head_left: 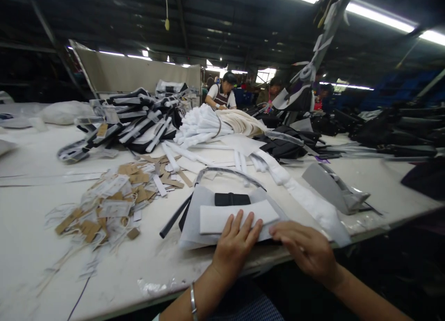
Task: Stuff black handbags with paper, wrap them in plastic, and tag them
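A black bag lies flat at the table's front edge, mostly hidden under a thin white sheet (194,228). Its black buckle strap (232,199) shows above a white foam strip (212,219), and a plastic-wrapped handle (231,169) arches behind it. My left hand (233,247) rests on the foam strip with its fingers spread flat. At the sheet's right corner is my right hand (309,253), its fingers stretched out and touching the edge, the thumb apart below. Whether anything lies under those fingertips is hidden.
Left of the bag spreads a heap of tags with strings (114,200). Farther back are piled wrapped handles (146,117) and a bundle of white foam strips (200,124). A grey tape dispenser (333,186) stands right. A co-worker (222,93) is across the table (174,270).
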